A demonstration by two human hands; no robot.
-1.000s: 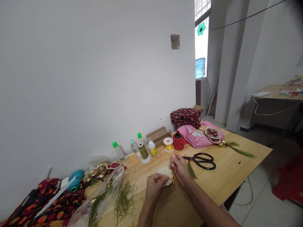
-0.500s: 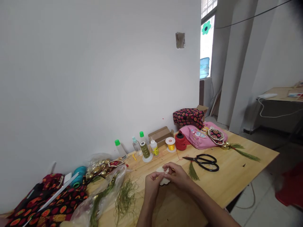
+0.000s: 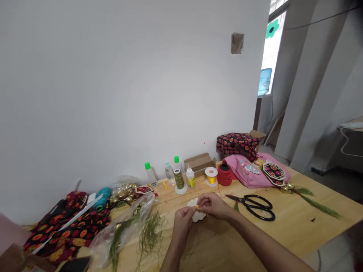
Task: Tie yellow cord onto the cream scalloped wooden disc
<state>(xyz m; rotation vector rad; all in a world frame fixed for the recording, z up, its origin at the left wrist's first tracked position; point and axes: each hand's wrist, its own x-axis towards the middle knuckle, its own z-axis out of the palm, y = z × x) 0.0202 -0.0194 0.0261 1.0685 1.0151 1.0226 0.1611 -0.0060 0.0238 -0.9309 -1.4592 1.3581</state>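
Low over the table, my left hand (image 3: 183,221) is closed, its thumb and finger pinching at the left side of a flat cream-white piece with a scalloped edge (image 3: 199,217). My right hand (image 3: 214,206) is closed too, its fingertips meeting the left ones over that piece. Between the fingertips shows a small bit of yellow cord (image 3: 197,207); the fingers partly cover it. Just right of my right hand lie black-handled scissors (image 3: 256,206), their blades pointing left. A green tassel (image 3: 236,206) peeks out by the blades, mostly hidden behind my right forearm.
Along the wall stand a green thread spool (image 3: 179,179), a glue bottle (image 3: 190,177), a yellow cord spool (image 3: 211,176), a red cone (image 3: 225,174) and an open cardboard box (image 3: 200,165). Loose green threads (image 3: 153,232) and patterned fabric (image 3: 70,230) lie left. A pink bag (image 3: 246,172) sits right.
The view has swung left, so things appear further right. My right fingers have shifted on the cream-white piece, and yellow cord now shows between the fingertips. My forearm now covers most of the tassel.
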